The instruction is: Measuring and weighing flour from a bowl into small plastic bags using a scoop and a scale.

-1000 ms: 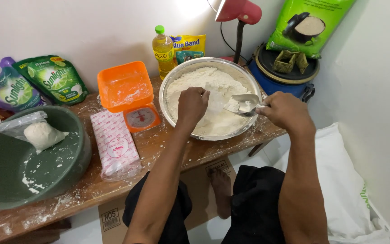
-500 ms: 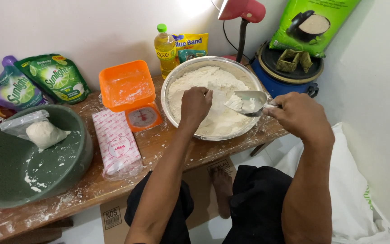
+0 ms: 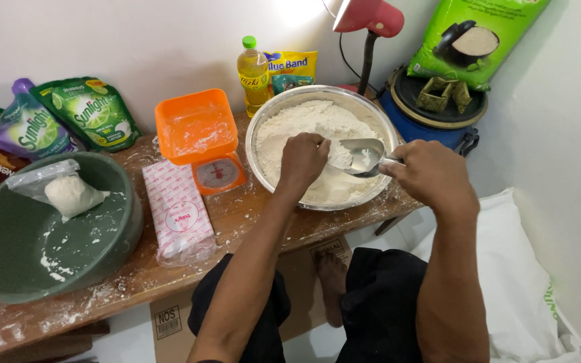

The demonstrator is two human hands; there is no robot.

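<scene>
A wide steel bowl (image 3: 261,128) full of white flour (image 3: 304,121) sits on the wooden table. My left hand (image 3: 302,159) is curled over the flour, fingers pinched at the mouth of a metal scoop (image 3: 361,156). My right hand (image 3: 432,176) grips the scoop's handle at the bowl's right rim. The scoop holds a little flour.
An orange kitchen scale (image 3: 200,138) stands left of the bowl, a pink wrapped block (image 3: 177,212) lies before it. A green basin (image 3: 105,232) with a bag of dough (image 3: 68,193) sits far left. Pouches, an oil bottle (image 3: 253,67), a red lamp (image 3: 370,20) line the wall.
The scoop has shifted slightly left and lower in the bowl, and my left hand has closed in on its mouth. The view has drifted a little.
</scene>
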